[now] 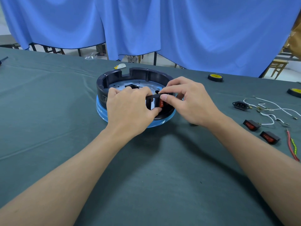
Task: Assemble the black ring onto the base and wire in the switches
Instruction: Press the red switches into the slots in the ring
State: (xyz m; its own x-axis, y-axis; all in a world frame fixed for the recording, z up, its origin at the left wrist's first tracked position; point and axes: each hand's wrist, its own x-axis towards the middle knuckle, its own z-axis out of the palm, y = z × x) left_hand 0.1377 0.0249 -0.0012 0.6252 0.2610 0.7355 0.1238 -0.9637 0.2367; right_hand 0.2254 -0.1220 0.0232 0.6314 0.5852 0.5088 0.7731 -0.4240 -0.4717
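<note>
Gripping ring [104, 88] with left hand [130, 110], pinching red switch [161, 102] with right hand [190, 101], together at five o'clock. Could jam crooked if pressed unevenly.

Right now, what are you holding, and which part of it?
The right grip pinches the red switch at its top edge, in the black ring's near wall; the left grip holds that wall beside it, thumb underneath.

Open cloth [48, 111] left of the black ring [141, 74]; the right is cluttered (switches [251, 125], wires [280, 109], tape rolls [215, 77])
</note>
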